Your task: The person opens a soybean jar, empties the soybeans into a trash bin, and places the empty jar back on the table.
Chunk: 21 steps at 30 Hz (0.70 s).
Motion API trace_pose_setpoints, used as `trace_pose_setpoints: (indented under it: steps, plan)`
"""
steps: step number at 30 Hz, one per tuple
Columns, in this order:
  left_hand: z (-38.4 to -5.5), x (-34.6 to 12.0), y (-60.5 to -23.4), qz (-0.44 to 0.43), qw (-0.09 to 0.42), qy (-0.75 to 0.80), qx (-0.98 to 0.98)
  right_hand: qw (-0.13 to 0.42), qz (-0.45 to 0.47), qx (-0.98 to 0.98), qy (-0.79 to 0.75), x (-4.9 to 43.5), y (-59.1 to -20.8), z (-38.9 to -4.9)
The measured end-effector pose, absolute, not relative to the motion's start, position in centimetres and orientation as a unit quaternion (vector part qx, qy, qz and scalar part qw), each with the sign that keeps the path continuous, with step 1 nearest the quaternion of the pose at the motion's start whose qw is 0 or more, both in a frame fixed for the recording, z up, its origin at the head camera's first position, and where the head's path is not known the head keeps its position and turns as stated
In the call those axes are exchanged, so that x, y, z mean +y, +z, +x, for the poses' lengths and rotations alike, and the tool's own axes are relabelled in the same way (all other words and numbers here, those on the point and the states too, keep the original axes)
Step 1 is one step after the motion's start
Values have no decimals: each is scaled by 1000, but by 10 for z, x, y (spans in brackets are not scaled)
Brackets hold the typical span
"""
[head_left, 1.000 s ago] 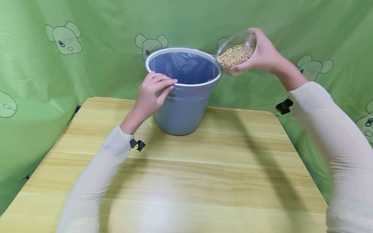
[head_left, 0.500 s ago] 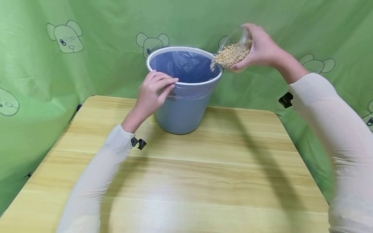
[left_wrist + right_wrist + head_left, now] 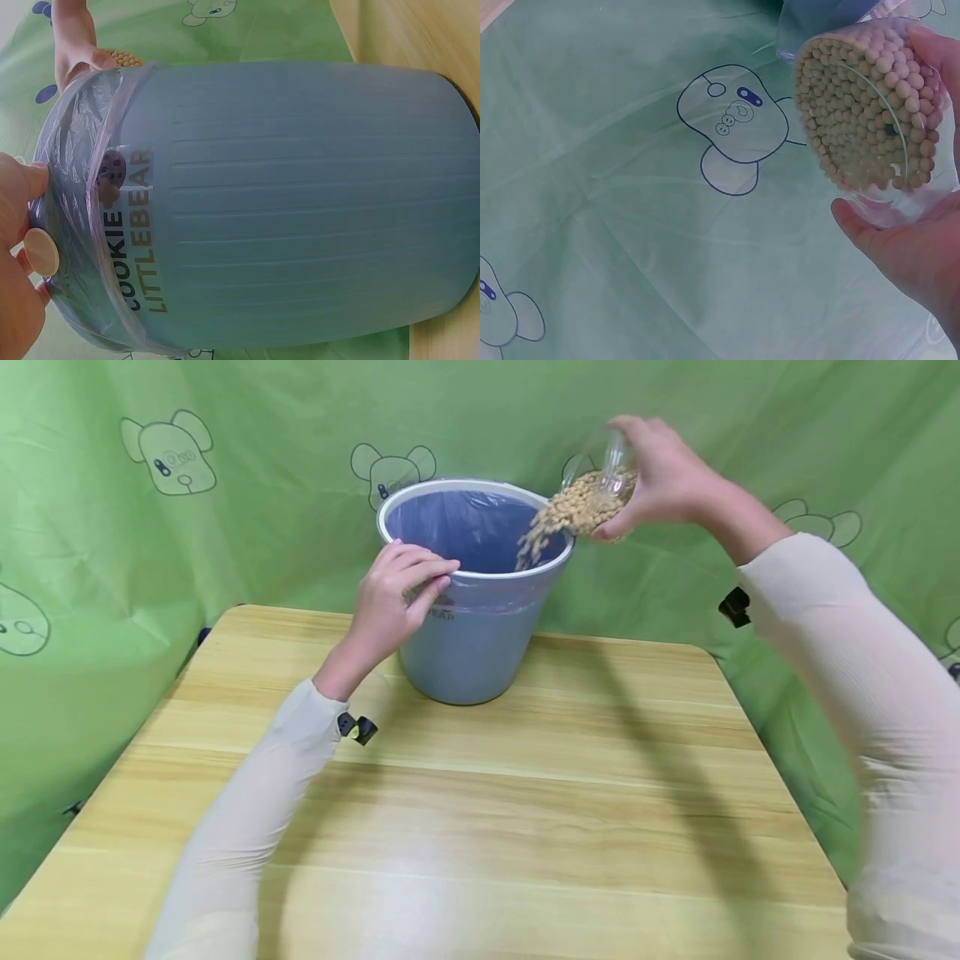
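A blue-grey trash can [image 3: 465,652] with a white rim stands upright at the table's far edge, lined with a clear plastic bag [image 3: 82,127]. At its near-left rim my left hand [image 3: 392,589] holds on, fingers over the edge and thumb on the outside. My right hand [image 3: 667,477] grips a clear round container [image 3: 881,206], tilted mouth-down to the left over the can's right rim. Pale round beans, like soybeans [image 3: 581,506], slide from its mouth and fall into the can. The can's bottom inside is hidden from view.
The light wood table [image 3: 525,827] spreads out in front of the can. Behind it hangs a green cloth [image 3: 277,527] printed with cartoon animal heads. A round beige disc [image 3: 41,253] shows beside my left fingers at the rim.
My right hand has tilted the container further and shifted slightly up and left. The beans, earlier held inside, now stream into the trash can. My left hand stays at the rim.
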<state>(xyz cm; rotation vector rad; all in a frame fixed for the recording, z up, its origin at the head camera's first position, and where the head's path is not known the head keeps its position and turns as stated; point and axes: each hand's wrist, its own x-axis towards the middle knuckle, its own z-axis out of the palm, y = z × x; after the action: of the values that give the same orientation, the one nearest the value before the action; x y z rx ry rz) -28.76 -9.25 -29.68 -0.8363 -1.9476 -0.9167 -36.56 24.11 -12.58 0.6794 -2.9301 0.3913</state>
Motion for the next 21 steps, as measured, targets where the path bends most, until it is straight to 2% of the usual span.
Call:
trace_pose_setpoints:
  steps: [11,21]
  plan:
    - [-287,-91,-298,-328,405,-364,-772,36,216,-972,84,231,-118,-364]
    - [-286,-91,-296,-328,406,-366,-770,42,227,-972,50,225,-116,-363]
